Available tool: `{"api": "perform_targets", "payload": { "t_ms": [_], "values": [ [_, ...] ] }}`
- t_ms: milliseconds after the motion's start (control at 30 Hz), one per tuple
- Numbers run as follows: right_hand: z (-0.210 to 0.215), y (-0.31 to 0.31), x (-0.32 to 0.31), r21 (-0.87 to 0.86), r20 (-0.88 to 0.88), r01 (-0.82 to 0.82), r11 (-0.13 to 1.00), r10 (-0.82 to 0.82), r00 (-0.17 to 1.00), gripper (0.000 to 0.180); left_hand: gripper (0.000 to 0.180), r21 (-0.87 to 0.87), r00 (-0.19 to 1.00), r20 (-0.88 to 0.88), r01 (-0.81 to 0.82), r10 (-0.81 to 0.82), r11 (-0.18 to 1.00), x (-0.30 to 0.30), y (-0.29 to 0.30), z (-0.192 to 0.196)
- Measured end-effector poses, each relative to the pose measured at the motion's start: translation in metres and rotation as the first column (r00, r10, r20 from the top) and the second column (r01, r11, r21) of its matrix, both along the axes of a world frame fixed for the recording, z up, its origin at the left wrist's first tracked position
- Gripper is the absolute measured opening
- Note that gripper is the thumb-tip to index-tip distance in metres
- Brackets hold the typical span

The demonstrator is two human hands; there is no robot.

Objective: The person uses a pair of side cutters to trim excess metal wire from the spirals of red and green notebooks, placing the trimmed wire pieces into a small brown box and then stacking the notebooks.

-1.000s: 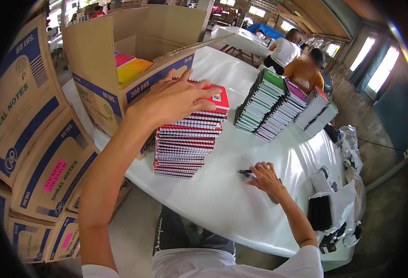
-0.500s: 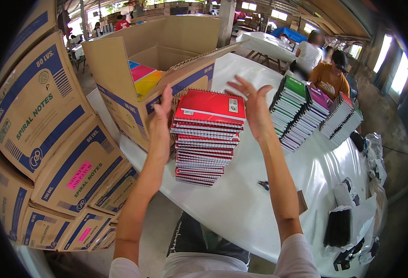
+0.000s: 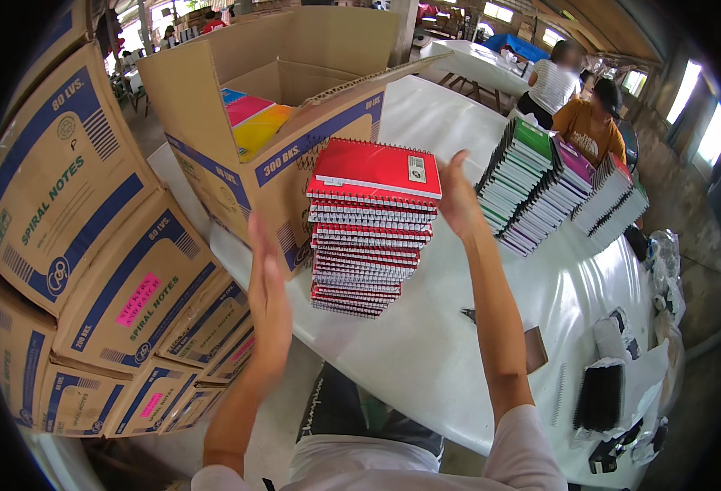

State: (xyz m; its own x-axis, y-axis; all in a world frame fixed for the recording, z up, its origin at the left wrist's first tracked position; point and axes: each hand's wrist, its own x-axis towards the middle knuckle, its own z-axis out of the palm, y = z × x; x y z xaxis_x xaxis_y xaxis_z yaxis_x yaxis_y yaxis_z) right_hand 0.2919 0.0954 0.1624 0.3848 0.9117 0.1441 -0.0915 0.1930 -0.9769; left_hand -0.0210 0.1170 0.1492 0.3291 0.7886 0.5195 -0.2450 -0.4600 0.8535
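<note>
I note bright daylight from windows [image 3: 708, 123] at upper right, blown out. Glare streaks the white counter [image 3: 573, 286]. Soft shadows only. Strong fisheye bending, black vignette at rim. Centre sharp; far background soft.

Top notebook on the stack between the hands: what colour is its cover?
Red, with a small pale label near one corner; the top notebook shows best in the head view.

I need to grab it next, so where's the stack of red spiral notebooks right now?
In the head view, the stack of red spiral notebooks stands mid-frame on the white table, just right of the open cardboard box, between the left hand and right hand.
</note>
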Motion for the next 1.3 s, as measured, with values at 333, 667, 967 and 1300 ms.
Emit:
{"api": "perform_targets", "payload": {
  "t_ms": [333, 667, 967, 1300],
  "values": [
    [-0.058, 0.005, -0.076, -0.246, -0.318, -0.101, 0.964, 0.019, 0.948, 0.080, 0.075, -0.854, 0.987, 0.135, 0.162, -0.090, 0.495, 0.000, -0.053, -0.107],
    [-0.086, -0.027, -0.112, -0.162, -0.501, -0.051, 0.986, -0.037, 0.865, 0.072, 0.080, -0.850, 0.923, -0.122, 0.092, -0.364, 0.519, 0.013, 0.032, -0.121],
    [-0.157, -0.078, -0.168, -0.116, -0.221, 0.551, 0.826, -0.562, 0.797, 0.060, 0.072, -0.639, 0.475, -0.575, 0.247, -0.666, 0.728, 0.089, 0.074, -0.036],
    [-0.120, -0.156, -0.195, -0.292, 0.055, 0.564, 0.772, -0.575, 0.816, 0.049, 0.070, -0.623, 0.668, -0.287, 0.414, -0.686, 0.664, 0.116, 0.101, -0.029]
  ]
}}
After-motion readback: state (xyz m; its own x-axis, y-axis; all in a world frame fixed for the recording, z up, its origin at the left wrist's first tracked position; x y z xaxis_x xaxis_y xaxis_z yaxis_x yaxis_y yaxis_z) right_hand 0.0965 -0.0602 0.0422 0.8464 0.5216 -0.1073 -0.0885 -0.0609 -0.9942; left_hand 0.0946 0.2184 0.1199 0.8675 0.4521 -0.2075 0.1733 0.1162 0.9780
